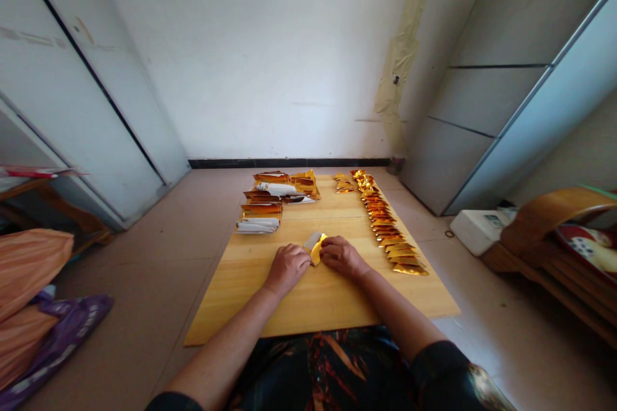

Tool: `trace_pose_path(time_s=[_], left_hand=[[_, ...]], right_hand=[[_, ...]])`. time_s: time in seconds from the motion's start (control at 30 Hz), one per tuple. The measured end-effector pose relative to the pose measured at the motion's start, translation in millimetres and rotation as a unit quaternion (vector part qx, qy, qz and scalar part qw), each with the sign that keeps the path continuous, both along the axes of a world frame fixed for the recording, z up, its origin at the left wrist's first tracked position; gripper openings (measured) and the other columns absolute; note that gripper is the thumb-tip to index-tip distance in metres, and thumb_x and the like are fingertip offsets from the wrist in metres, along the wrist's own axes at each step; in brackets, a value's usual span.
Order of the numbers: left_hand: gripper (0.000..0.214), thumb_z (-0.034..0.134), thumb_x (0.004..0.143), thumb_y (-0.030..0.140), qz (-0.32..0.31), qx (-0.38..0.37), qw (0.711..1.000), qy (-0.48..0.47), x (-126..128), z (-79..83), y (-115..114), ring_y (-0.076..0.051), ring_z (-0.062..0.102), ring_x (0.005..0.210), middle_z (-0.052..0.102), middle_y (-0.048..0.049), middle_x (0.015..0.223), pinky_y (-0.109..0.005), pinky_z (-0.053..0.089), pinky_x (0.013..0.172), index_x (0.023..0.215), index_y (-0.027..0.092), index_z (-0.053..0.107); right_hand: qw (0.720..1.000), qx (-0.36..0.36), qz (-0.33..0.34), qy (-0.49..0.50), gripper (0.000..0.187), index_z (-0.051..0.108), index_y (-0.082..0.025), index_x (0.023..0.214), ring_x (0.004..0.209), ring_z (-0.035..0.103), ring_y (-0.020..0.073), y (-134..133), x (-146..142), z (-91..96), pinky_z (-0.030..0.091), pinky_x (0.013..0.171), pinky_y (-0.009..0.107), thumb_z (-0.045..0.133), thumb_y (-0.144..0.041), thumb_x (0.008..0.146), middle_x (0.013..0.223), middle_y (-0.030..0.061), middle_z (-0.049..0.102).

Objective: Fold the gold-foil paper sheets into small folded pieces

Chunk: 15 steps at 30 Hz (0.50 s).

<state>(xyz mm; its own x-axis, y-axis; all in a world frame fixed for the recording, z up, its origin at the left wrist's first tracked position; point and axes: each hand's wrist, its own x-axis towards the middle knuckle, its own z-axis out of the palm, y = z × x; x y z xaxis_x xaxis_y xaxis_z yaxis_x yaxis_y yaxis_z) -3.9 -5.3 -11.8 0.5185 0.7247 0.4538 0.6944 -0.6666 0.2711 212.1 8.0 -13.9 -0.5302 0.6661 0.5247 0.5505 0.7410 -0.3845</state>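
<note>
A small sheet of gold foil paper (316, 246) sits between my two hands at the middle of a low wooden board (289, 302). My left hand (287, 267) is closed, its fingertips pinching the sheet's left edge. My right hand (341, 255) is closed on the sheet's right side. The sheet is partly folded, with its silver back showing at the top. A row of folded gold pieces (385, 225) runs along the board's right edge, beside my right hand.
Stacks of gold and white foil sheets (270, 202) lie at the board's far left. Cabinets stand at both sides. A wooden chair (554, 231) and a white box (477, 228) are at the right; orange and purple bags (38, 308) lie at the left.
</note>
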Motion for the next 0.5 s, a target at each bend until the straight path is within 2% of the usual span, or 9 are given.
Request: trace_pose_path(time_s=[0.1, 0.27, 0.5], left_hand=[[0.012, 0.058, 0.084, 0.021, 0.002, 0.009, 1.000, 0.003, 0, 0.5, 0, -0.015, 0.056, 0.082, 0.067, -0.0018, 0.081, -0.029, 0.038, 0.074, 0.077, 0.022, 0.068], [0.013, 0.056, 0.085, 0.021, 0.006, 0.003, 1.000, 0.002, 0, 1.1, -1, -0.015, 0.057, 0.082, 0.068, -0.0007, 0.080, -0.029, 0.037, 0.075, 0.078, 0.022, 0.067], [0.011, 0.057, 0.084, 0.021, 0.016, 0.005, 1.000, -0.004, 0, -1.4, 1, -0.015, 0.057, 0.081, 0.069, -0.0008, 0.081, -0.029, 0.038, 0.074, 0.079, 0.023, 0.067]], right_hand=[[0.999, 0.010, -0.002, -0.034, 0.013, 0.070, -0.022, 0.087, 0.087, 0.059, 0.0161, -1, -5, 0.6, 0.043, 0.081, 0.028, 0.058, -0.021, 0.083, 0.098, 0.0059, 0.066], [0.994, -0.022, -0.027, -0.099, 0.014, 0.069, -0.025, 0.093, 0.095, 0.056, 0.0172, -7, -11, 8.6, 0.037, 0.085, 0.029, 0.056, -0.025, 0.086, 0.103, 0.0042, 0.066], [0.989, -0.043, -0.058, -0.127, 0.015, 0.070, -0.028, 0.093, 0.097, 0.053, 0.0171, -12, -17, 12.3, 0.031, 0.086, 0.032, 0.056, -0.030, 0.088, 0.102, 0.0027, 0.066]])
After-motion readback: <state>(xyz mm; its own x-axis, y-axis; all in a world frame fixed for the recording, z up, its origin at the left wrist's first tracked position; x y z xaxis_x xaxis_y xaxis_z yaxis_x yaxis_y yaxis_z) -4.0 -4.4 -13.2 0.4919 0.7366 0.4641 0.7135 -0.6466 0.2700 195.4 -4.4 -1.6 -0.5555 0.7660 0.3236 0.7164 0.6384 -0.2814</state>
